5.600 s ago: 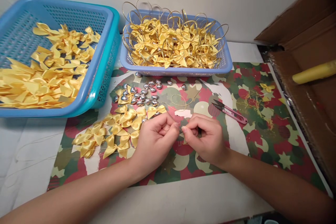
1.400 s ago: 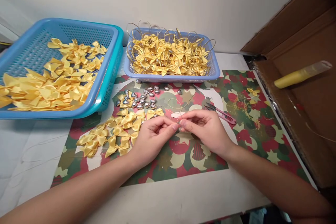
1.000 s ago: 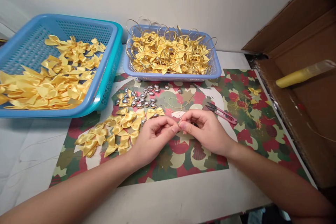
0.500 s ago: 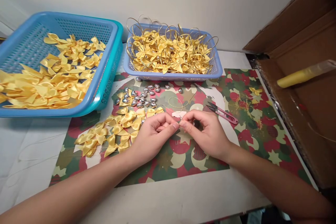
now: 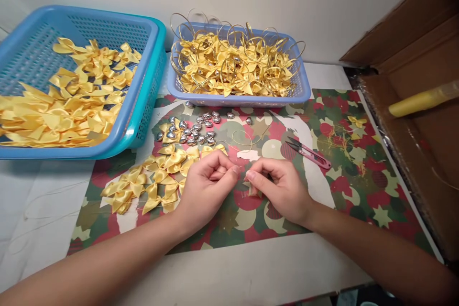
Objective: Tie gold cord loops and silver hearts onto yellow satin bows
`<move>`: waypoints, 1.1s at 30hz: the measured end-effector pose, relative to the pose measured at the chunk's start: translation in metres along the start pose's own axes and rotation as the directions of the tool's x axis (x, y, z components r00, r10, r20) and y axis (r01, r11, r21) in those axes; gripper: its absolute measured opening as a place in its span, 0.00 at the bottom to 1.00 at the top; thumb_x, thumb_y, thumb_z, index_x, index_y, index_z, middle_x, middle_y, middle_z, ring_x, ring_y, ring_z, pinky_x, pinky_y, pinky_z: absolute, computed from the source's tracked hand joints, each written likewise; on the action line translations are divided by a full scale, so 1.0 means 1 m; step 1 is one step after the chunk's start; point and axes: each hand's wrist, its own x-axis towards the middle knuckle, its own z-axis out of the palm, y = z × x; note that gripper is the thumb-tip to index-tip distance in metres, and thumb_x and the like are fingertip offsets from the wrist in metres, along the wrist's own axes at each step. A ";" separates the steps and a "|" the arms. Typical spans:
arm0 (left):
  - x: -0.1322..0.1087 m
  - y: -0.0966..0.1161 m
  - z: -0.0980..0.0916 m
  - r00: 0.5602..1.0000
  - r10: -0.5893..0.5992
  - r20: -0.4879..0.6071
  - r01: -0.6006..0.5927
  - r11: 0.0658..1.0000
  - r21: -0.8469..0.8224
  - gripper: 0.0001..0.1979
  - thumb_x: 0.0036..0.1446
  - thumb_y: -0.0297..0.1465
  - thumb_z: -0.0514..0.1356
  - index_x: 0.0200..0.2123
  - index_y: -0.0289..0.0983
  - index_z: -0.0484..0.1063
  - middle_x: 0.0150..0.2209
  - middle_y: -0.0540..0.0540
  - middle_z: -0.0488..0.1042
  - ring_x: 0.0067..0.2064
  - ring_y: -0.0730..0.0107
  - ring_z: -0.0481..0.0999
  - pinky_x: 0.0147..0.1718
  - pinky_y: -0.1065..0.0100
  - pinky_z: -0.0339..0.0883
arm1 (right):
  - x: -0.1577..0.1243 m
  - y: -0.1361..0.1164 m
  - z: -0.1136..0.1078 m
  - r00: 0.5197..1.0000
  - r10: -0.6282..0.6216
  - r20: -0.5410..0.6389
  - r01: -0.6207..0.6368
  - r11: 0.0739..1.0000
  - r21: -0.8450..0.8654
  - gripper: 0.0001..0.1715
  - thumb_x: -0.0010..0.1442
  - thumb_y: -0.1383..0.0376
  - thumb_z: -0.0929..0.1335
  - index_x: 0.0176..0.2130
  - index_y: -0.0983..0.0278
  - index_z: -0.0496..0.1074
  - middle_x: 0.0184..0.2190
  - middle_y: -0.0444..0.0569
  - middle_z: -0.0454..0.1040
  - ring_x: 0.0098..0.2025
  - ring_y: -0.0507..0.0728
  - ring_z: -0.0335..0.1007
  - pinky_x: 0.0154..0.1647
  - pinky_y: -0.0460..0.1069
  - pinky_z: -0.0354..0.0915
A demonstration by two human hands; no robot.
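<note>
Close fingertip work is carried out over a patterned sheet (image 5: 382, 216) in front of a lilac basket (image 5: 238, 101), which is heaped with hooped bows (image 5: 215, 64). The thumb and forefinger of the left hand (image 5: 210, 189) are pressed together, and those of the right hand (image 5: 285, 189) are closed tip to tip near them, with a narrow gap left between the hands; whatever is pinched is too fine to be made out. A curl of gold thread (image 5: 243, 145) is laid on the sheet between the hands and the basket. Loose yellow bows (image 5: 174, 158) and silver hearts (image 5: 196, 127) are spread before the basket, toward its left, while pink-handled snips (image 5: 311, 155) are set to its front right, untouched. A delicate threading or tying step is apparently in hand, though which cannot be told; a light, steady pinch by both hands seems to be called for next.
</note>
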 end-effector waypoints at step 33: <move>0.001 0.006 0.006 0.999 0.026 -0.042 -0.022 0.996 0.086 0.12 0.51 0.31 0.59 0.19 0.38 0.60 0.15 0.59 0.53 0.19 0.81 0.49 0.17 0.76 0.46 | 0.000 0.002 0.004 0.993 -0.058 -0.101 0.043 0.989 -0.143 0.15 0.58 0.67 0.67 0.21 0.64 0.64 0.18 0.40 0.65 0.21 0.47 0.57 0.21 0.44 0.56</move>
